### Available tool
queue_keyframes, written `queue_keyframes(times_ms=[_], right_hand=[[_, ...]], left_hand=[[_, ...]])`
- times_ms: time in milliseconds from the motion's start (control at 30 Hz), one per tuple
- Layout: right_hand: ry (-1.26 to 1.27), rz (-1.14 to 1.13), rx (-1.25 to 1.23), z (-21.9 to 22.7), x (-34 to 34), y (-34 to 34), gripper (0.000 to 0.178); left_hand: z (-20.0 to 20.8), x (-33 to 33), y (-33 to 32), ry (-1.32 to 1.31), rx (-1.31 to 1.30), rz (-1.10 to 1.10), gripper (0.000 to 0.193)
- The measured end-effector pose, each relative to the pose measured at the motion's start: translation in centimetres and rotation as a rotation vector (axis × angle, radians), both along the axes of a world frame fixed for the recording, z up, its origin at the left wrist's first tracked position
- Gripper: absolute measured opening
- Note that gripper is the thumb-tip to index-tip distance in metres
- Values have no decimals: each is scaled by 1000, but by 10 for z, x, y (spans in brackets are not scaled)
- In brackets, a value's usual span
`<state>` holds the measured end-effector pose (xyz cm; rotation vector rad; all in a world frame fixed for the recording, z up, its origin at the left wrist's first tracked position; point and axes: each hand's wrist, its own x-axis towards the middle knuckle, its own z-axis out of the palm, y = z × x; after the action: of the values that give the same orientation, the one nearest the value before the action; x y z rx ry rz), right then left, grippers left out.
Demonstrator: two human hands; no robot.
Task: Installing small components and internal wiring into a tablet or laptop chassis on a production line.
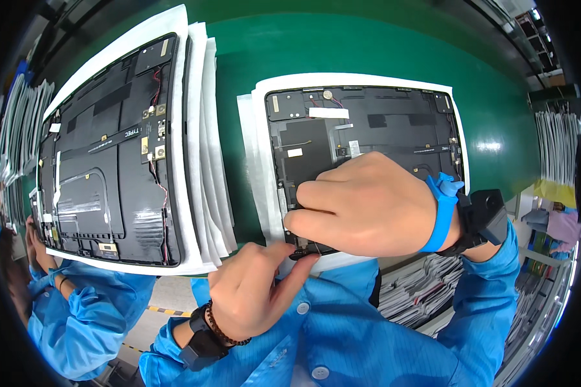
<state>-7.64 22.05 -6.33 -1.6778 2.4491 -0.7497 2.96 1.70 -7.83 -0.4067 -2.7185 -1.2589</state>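
A black tablet-like device housing lies inner side up on white foam sheets, with wires, tape and flat cables in it. My right hand is over its near left part, fingers curled down and closed; the fingertips and whatever they hold are hidden. At the near left corner, my left hand pinches a small black part between thumb and forefinger. Whether that part is loose or belongs to the housing I cannot tell. A blue band circles my right wrist.
To the left, a second, similar black housing rests on a stack of white foam sheets. The table is green. Another person's hand is at the far left. Several folded sheets stand at the right.
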Motion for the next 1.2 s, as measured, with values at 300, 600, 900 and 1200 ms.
queue_keyframes(times_ms=[300,600,900,1200], right_hand=[[51,75,-2,2,1,-8,17],[144,20,-38,-1,9,-6,23],[276,40,40,-4,4,-10,22],[213,62,31,-3,-5,1,19]], left_hand=[[-12,-2,-8,240,-108,-135,32],[-19,-1,-11,298,-131,-189,30],[-18,-3,-9,302,-138,-173,31],[-13,-2,-10,255,-146,-157,34]])
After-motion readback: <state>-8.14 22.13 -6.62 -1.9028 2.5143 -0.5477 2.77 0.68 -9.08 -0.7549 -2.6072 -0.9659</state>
